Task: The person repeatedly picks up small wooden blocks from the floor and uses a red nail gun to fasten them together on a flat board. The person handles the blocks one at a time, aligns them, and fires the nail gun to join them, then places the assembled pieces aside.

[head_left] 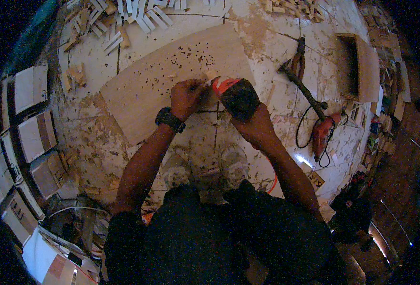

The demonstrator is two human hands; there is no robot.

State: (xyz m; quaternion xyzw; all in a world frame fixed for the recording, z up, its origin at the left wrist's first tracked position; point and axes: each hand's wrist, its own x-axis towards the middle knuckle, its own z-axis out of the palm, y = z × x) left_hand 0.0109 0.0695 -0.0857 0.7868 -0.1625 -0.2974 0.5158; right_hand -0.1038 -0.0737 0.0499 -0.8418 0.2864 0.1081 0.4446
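Observation:
My right hand (257, 126) is wrapped round a red and black power tool (238, 97), whose exact kind I cannot make out. Its red front end points toward my left hand (186, 97), which wears a dark wristwatch and has its fingertips pinched together. Right at those fingertips and the tool's front is a small pale wood piece (211, 75). How firmly the left fingers grip it is hard to see. Beneath both hands lies a flat wooden board (138, 92) on the tiled floor. Small dark bits (191, 54), perhaps screws or nails, are scattered over its far part.
Beyond the board lie piles of white-edged slats (146, 16) and wood offcuts (297, 9). On the right are a dark long-handled tool (309, 97), a red corded drill (321, 135) and an open wooden box (364, 71). Pale panels (36, 135) line the left side.

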